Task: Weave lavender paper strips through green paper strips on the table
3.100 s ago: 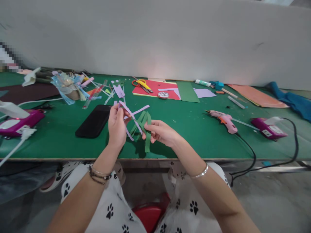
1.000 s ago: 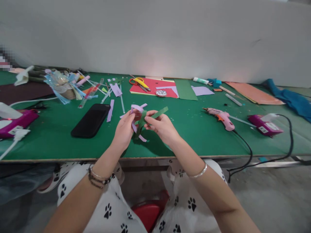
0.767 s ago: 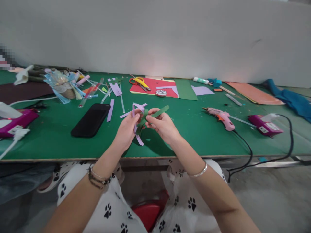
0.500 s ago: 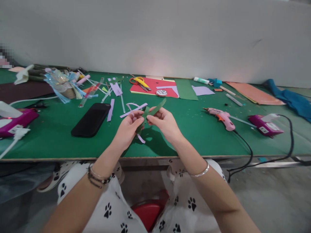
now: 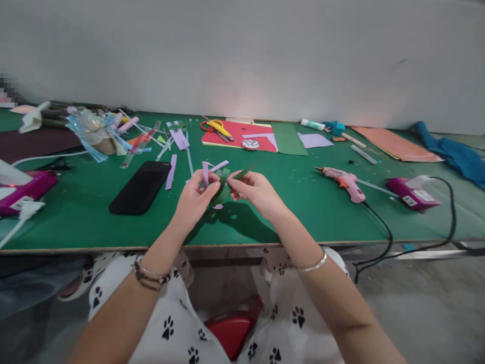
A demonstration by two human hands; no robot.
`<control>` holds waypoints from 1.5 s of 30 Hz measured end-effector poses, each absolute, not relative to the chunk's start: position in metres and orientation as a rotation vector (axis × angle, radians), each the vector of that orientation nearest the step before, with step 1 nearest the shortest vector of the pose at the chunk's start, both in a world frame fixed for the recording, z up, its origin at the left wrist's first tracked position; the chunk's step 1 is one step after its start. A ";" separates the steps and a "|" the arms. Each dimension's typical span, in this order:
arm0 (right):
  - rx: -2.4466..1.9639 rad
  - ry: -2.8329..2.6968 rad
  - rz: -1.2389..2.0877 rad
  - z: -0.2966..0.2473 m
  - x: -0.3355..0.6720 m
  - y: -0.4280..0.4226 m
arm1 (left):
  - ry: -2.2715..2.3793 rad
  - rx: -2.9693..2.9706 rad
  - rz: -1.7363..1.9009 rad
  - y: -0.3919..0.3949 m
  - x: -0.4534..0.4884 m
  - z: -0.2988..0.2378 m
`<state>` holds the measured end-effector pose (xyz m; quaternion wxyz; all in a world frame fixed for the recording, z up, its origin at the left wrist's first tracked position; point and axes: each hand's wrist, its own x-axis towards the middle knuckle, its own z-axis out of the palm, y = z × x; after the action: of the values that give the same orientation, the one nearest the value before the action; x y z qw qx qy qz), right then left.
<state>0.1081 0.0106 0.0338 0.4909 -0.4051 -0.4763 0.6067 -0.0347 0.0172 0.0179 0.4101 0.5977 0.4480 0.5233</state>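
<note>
Both hands meet above the green table near its front edge. My left hand (image 5: 199,194) is closed on a bundle of purple and green paper strips; a purple paper strip (image 5: 205,174) stands up by its fingers, and the lower part of the bundle is blurred. Between thumb and fingers, my right hand (image 5: 257,191) pinches a green paper strip (image 5: 242,173), whose free end points up and to the right. The green strip (image 5: 223,179) by my left thumb looks curved. Just behind the hands lies a loose purple strip (image 5: 220,165).
A black phone (image 5: 140,188) lies left of my hands. Behind them are yellow scissors (image 5: 217,127) on red paper (image 5: 237,132) and a round patterned disc (image 5: 250,144). A pink glue gun (image 5: 343,183) and a purple power socket (image 5: 413,193) with cables stand to the right.
The bundle in my left hand has turned, so a purple strip now stands upright by the fingers. The green strip in my right hand has tilted and shows narrower.
</note>
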 end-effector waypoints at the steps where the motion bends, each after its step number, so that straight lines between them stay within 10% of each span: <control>1: -0.991 -1.156 1.490 0.033 0.109 0.011 | 1.128 1.533 1.325 0.017 -0.035 0.018; 45: -1.145 -1.620 1.415 0.024 0.122 0.021 | 0.902 1.011 1.258 0.019 -0.028 0.025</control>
<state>0.1217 0.0207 0.0241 0.3451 -0.4411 -0.6240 0.5450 -0.0280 0.0186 0.0255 0.6023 0.4365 0.3893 0.5432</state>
